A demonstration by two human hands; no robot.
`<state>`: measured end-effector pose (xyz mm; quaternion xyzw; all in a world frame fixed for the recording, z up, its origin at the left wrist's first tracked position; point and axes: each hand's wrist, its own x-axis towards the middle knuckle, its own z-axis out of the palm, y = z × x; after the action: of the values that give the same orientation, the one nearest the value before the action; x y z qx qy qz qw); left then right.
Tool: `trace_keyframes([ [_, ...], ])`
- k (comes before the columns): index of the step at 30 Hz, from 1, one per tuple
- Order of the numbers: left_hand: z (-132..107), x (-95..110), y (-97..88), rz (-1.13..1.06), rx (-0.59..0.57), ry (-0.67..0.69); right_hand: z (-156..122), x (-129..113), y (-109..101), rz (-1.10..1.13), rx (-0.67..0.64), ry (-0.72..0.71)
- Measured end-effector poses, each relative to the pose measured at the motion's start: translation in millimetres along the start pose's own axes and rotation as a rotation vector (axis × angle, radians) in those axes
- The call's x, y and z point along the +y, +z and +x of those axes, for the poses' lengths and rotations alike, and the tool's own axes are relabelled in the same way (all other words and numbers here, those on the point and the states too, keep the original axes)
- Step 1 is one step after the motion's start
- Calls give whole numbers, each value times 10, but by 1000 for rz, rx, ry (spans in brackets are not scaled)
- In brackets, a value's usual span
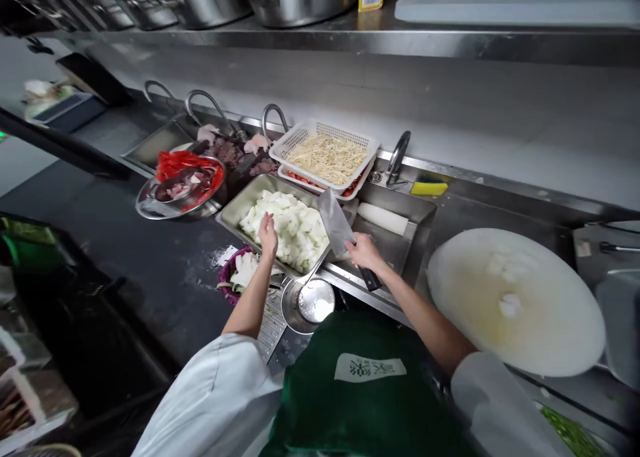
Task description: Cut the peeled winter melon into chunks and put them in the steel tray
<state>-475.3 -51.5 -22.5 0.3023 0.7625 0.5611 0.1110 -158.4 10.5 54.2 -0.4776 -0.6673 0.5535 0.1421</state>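
Note:
My right hand (364,250) is wrapped round the black handle of a cleaver (335,222), whose broad blade points up and away at the right end of a metal tray (235,212). The tray holds a heap of cut white vegetable pieces (287,224), some with pale green edges. Over the near left part of that heap is my left hand (269,234), fingers stretched out and nothing visible in them; whether it touches the pieces I cannot tell. Behind the cleaver, a long peeled white radish (383,218) lies in the sink (420,210).
A round chopping board (465,264) with a few white scraps is on the right. White baskets with bean sprouts (327,158) stand behind the tray. Below it are a metal pot (295,310) and a purple basket (227,277). A bowl with red bags (173,210) stands left.

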Motion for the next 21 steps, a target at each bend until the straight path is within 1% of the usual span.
trace_keyframes([
  [2, -26, 6, -1, -79, 73, 42, -272, 255, -176, 189, 43, -32],
  [3, -53, 30, 52, -109, 98, 71, -434, 379, -271, 267, 63, -71],
  [4, -90, 64, 142, -129, 114, 106, -601, 494, -369, 329, 85, -108],
  [5, -140, 104, 270, -141, 121, 145, -763, 594, -469, 376, 120, -128],
  [6, -206, 151, 433, -145, 117, 180, -912, 681, -570, 411, 176, -117],
  [7, -288, 204, 629, -143, 94, 210, -1039, 758, -677, 434, 260, -82],
  [9, -505, 333, 1102, -141, -6, 259, -1232, 911, -921, 441, 489, 19],
  [11, -789, 497, 1644, -172, -142, 308, -1393, 1123, -1223, 418, 704, 116],
  [13, -1124, 687, 2208, -229, -275, 362, -1617, 1446, -1554, 415, 840, 197],
  [15, -1496, 882, 2759, -249, -404, 396, -1957, 1882, -1846, 406, 934, 283],
  [17, -1899, 1059, 3285, -210, -560, 415, -2389, 2386, -2048, 346, 1010, 411],
  [19, -2326, 1213, 3793, -139, -761, 461, -2834, 2883, -2155, 252, 1049, 591],
  [21, -2761, 1351, 4295, -46, -979, 545, -3210, 3302, -2182, 192, 1059, 724],
])
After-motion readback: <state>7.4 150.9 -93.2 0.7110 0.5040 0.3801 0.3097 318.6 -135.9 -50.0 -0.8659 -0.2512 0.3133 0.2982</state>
